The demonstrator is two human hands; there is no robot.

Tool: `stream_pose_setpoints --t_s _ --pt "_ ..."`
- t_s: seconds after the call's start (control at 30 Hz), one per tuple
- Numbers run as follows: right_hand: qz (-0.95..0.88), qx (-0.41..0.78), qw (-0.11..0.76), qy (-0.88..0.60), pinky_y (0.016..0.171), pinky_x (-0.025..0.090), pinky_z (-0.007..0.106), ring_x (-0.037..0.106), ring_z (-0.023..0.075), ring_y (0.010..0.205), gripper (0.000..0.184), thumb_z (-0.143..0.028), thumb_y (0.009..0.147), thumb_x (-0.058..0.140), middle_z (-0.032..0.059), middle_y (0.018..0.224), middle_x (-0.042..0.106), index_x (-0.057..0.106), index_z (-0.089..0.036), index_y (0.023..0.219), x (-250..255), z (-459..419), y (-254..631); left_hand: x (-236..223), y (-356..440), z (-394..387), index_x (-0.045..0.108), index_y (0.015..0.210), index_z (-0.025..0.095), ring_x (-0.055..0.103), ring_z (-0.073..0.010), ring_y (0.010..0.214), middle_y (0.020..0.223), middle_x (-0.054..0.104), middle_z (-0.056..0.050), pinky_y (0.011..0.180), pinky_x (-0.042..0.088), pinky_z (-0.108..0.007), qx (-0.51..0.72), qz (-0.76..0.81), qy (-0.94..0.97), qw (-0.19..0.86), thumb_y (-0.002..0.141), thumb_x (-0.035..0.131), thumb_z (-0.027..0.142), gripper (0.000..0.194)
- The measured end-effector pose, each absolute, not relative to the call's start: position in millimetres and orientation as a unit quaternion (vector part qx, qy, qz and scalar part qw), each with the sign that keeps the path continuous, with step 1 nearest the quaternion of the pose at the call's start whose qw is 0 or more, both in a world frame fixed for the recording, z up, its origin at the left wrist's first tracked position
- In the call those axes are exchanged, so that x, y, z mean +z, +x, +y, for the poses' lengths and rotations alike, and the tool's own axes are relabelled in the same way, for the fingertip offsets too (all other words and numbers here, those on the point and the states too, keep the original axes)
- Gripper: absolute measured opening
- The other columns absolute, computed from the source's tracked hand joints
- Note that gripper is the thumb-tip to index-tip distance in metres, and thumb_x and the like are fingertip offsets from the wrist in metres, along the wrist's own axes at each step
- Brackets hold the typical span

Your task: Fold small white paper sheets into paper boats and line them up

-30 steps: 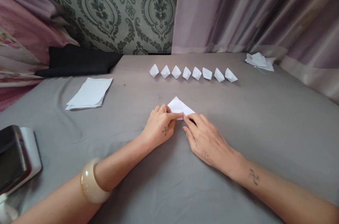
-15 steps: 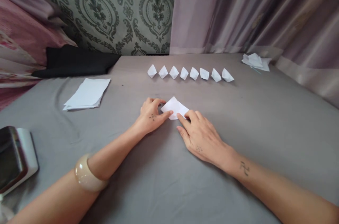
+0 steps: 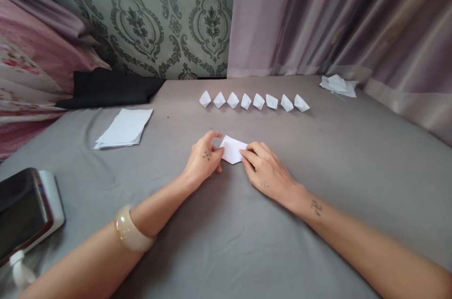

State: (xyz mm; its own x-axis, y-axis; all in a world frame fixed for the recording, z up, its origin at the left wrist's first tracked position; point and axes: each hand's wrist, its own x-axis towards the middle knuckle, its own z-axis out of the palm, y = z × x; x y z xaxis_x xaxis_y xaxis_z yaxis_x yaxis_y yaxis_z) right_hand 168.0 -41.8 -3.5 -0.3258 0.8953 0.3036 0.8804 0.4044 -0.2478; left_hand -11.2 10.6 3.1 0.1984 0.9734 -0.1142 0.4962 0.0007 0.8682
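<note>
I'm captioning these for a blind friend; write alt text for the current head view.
Two hands hold a small folded white paper over a gray cloth, with eight folded paper shapes lined up beyond and a paper stack at left.

A smooth, grey cloth-covered surface is lightly creased. Across its far part, eight small, pointed white folded-paper shapes are lined up. A loose stack of rectangular white paper sheets is laid at left, near a crumpled black cloth. White paper pieces are heaped at far right; a dark-screened, white-sided device is placed at near left.
</note>
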Motion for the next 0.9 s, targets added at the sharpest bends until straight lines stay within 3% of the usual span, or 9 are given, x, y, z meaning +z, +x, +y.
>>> stream_pose_setpoints --t_s 0.2,0.37,0.5,0.57,0.67,0.73,0.9 --pt "-0.816 -0.008 0.222 -0.534 0.082 0.042 0.035 0.052 0.0198 0.093 0.027 -0.014 0.093 0.040 0.0080 0.100 0.061 0.066 -0.019 0.093 -8 -26 179 3 4 -7 0.060 0.100 0.010 0.052 -0.0099 0.036 0.047 0.055 0.002 0.037 0.032 -0.018 0.276 0.550 0.552 0.563 0.083 0.052 0.023 0.023" --pt "-0.816 0.014 0.229 -0.531 0.079 0.042 0.033 0.052 0.0187 0.088 0.027 -0.009 0.090 0.041 0.0066 0.096 0.063 0.066 -0.019 0.090 -10 -18 187 8 17 -27 0.059 0.115 0.009 0.047 -0.0080 0.037 0.046 0.052 0.004 0.039 0.033 -0.018 0.265 0.565 0.547 0.558 0.080 0.049 0.018 0.037" --pt "-0.823 0.074 0.240 -0.509 0.082 0.045 0.033 0.055 0.0184 0.094 0.033 -0.003 0.088 0.037 0.0061 0.103 0.066 0.065 -0.019 0.098 -11 -23 191 6 16 -34 0.058 0.121 0.013 0.049 -0.0079 0.047 0.063 0.058 0.002 0.045 0.036 -0.019 0.274 0.572 0.587 0.503 0.072 0.050 0.013 0.050" --pt "-0.833 0.093 0.239 -0.491 0.087 0.046 0.034 0.055 0.0190 0.102 0.038 -0.001 0.086 0.035 0.0069 0.112 0.064 0.064 -0.018 0.103 -11 -29 194 3 14 -34 0.057 0.123 0.014 0.049 -0.0090 0.049 0.063 0.057 0.003 0.047 0.036 -0.020 0.265 0.570 0.613 0.479 0.071 0.049 0.013 0.052" --pt "-0.852 0.101 0.216 -0.466 0.092 0.047 0.037 0.052 0.0200 0.113 0.046 0.002 0.083 0.033 0.0092 0.126 0.057 0.061 -0.017 0.113 -9 -37 197 0 11 -34 0.060 0.119 0.015 0.050 -0.0110 0.054 0.064 0.056 0.001 0.054 0.040 -0.023 0.242 0.558 0.683 0.404 0.075 0.049 0.014 0.046" --pt "-0.858 0.093 0.190 -0.469 0.089 0.048 0.038 0.050 0.0213 0.115 0.049 0.002 0.081 0.033 0.0104 0.131 0.052 0.059 -0.018 0.118 -6 -41 198 1 7 -33 0.063 0.112 0.017 0.051 -0.0115 0.060 0.079 0.058 -0.003 0.061 0.043 -0.026 0.238 0.533 0.750 0.312 0.078 0.048 0.014 0.037" --pt "-0.865 0.060 0.135 -0.480 0.082 0.051 0.037 0.053 0.0224 0.107 0.051 0.003 0.080 0.035 0.0109 0.120 0.057 0.058 -0.018 0.120 2 -46 197 4 -3 -25 0.068 0.096 0.021 0.051 -0.0181 0.082 0.103 0.052 -0.010 0.070 0.045 -0.032 0.185 0.442 0.870 0.117 0.087 0.042 0.016 0.028"
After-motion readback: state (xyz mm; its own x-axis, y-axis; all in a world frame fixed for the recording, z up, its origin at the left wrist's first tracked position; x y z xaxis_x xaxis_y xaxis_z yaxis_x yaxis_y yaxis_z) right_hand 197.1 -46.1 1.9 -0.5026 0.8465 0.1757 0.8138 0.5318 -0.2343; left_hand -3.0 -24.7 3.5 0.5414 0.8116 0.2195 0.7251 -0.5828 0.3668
